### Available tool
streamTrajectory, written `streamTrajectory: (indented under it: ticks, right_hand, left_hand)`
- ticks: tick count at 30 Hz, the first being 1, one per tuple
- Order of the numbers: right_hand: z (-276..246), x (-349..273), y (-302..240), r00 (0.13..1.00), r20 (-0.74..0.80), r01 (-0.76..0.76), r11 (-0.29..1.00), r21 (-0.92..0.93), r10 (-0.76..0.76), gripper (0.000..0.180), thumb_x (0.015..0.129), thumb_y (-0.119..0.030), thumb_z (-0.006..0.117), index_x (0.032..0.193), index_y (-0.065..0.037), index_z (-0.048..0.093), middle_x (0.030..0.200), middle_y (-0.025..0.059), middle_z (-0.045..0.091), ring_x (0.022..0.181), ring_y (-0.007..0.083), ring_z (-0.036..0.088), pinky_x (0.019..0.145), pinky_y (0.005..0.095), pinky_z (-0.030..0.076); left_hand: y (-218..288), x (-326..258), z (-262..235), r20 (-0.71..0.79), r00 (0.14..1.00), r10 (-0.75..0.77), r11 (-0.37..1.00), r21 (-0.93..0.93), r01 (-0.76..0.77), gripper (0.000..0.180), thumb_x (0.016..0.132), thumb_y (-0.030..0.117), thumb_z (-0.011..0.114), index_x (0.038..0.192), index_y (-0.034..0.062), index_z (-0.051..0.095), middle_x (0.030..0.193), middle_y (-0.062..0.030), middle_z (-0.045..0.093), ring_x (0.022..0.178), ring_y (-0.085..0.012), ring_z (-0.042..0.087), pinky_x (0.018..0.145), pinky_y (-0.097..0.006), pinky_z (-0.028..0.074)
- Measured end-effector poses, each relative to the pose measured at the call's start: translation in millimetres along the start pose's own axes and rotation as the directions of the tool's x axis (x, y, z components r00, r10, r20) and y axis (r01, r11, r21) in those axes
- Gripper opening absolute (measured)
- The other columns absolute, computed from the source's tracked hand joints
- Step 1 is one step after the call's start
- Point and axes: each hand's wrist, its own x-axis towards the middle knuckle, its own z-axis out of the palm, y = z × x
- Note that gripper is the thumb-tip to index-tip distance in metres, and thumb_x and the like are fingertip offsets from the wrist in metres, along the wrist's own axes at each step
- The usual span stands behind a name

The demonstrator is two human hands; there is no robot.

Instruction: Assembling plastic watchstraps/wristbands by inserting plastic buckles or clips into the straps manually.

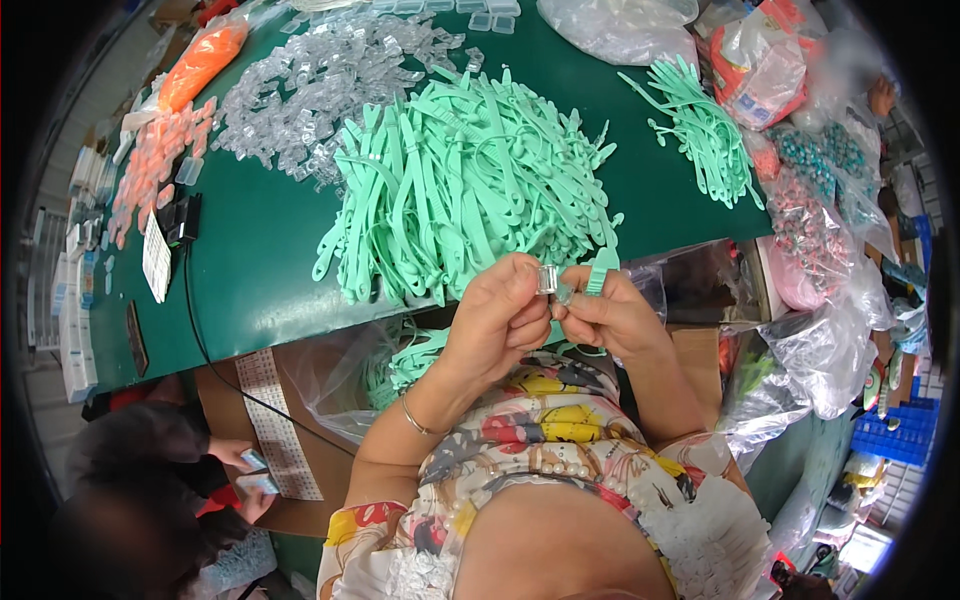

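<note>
My left hand (497, 318) pinches a small clear plastic case (547, 279) between thumb and fingers. Close beside it, my right hand (622, 318) is closed on a mint-green strap (603, 268), whose flat end sticks up past the fingers. The two hands meet in front of my chest, just off the near table edge. What lies between the right fingertips is partly hidden. A large heap of mint-green straps (470, 190) spreads over the table right beyond my hands. Behind it to the left lies a pile of clear plastic pieces (320, 85).
Orange pieces (150, 170) and an orange bag (203, 62) lie at the table's left. A black device (181, 220) trails a cable over the edge. More green straps (705, 135) and filled plastic bags (815, 240) are on the right. A co-worker's hands (240, 465) show lower left, by cardboard.
</note>
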Motion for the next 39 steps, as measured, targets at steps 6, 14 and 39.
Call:
streamTrajectory:
  ticks: [6, 14, 39]
  right_hand:
    - [-4, 2, 0, 1.0, 0.002, -0.022, 0.996, -0.081, 0.022, 0.02, 0.085, -0.02, 0.053, 0.084, -0.001, 0.054, 0.056, -0.0002, 0.045, 0.046, 0.0046, 0.039, 0.041, 0.018, 0.026]
    - [3, -2, -2, 0.998, 0.0, 0.064, 0.998, -0.011, -0.064, 0.018, 0.082, -0.015, 0.057, 0.082, 0.003, 0.054, 0.066, 0.0033, 0.052, 0.046, 0.0058, 0.039, 0.043, 0.0197, 0.03]
    - [10, -2, -6, 0.838, 0.013, 0.428, 0.64, -0.638, -0.546, 0.017, 0.074, -0.009, 0.063, 0.086, -0.003, 0.053, 0.082, 0.005, 0.051, 0.079, 0.016, 0.051, 0.068, 0.0277, 0.041]
  left_hand:
    - [-1, -1, -3, 0.038, 0.999, -0.024, 0.999, -0.029, 0.025, 0.021, 0.092, 0.029, 0.044, 0.088, 0.0088, 0.046, 0.056, 0.0025, 0.035, 0.041, -0.0041, 0.023, 0.039, -0.019, 0.019]
    - [-4, -3, -7, 0.093, 0.992, -0.089, 0.985, -0.142, 0.102, 0.021, 0.092, 0.03, 0.042, 0.088, 0.0091, 0.046, 0.055, 0.0031, 0.034, 0.039, -0.004, 0.024, 0.038, -0.019, 0.021]
    - [-5, -14, -2, -0.175, 0.959, 0.224, 0.8, 0.595, -0.078, 0.009, 0.085, 0.012, 0.054, 0.088, 0.0034, 0.055, 0.063, 0.0049, 0.047, 0.049, -0.0011, 0.036, 0.042, -0.017, 0.026]
